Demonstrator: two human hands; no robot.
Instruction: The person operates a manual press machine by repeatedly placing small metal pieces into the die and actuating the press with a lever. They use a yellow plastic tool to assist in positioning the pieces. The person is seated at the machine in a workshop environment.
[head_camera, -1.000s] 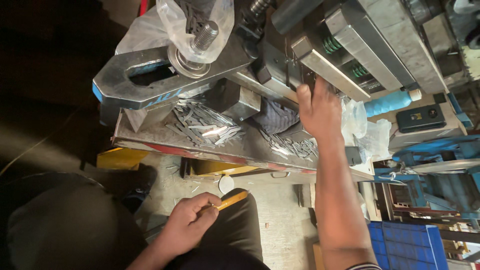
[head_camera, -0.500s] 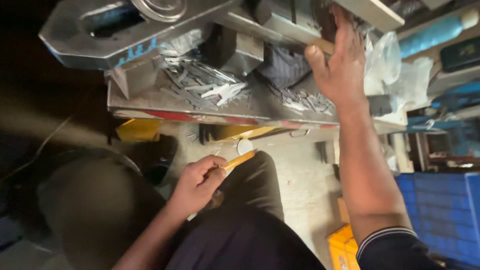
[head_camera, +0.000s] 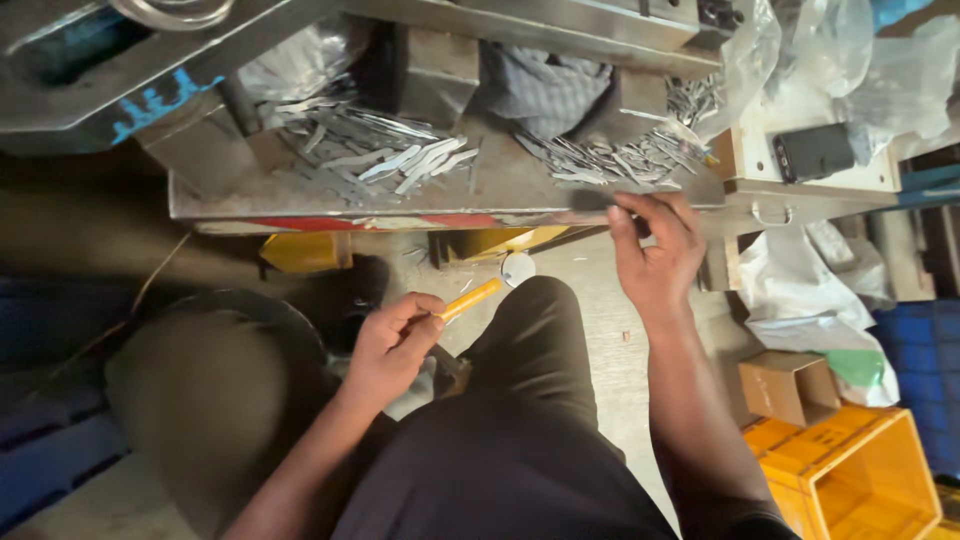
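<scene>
- Yellow-handled tool (head_camera: 470, 298), a slim plastic-looking stick, sits pinched in the left hand (head_camera: 392, 342), its tip pointing toward 1 o'clock above the person's dark trouser leg (head_camera: 530, 400); what the far end carries is too blurred to tell.
- Right hand (head_camera: 655, 250), at 2 o'clock from the tool, has its fingertips curled on the front lip of the steel tray (head_camera: 330, 200); whether they pinch a strip there I cannot tell.
- Judged from this, the step in hand looks like picking work at the tray edge, and the next move would call for a fine pinch on 1 thin strip.
- Thin metal strips (head_camera: 410, 160), bright, flat and narrow, lie in 2 loose heaps on the tray, the second heap (head_camera: 610, 155) at 12 o'clock from the right hand.
- Beyond them stand dull grey machine blocks (head_camera: 440, 70) and crumpled clear plastic sheeting (head_camera: 850, 50).
- At 5 o'clock sits a yellow plastic crate (head_camera: 850, 480), beside a small cardboard box (head_camera: 790, 385).
</scene>
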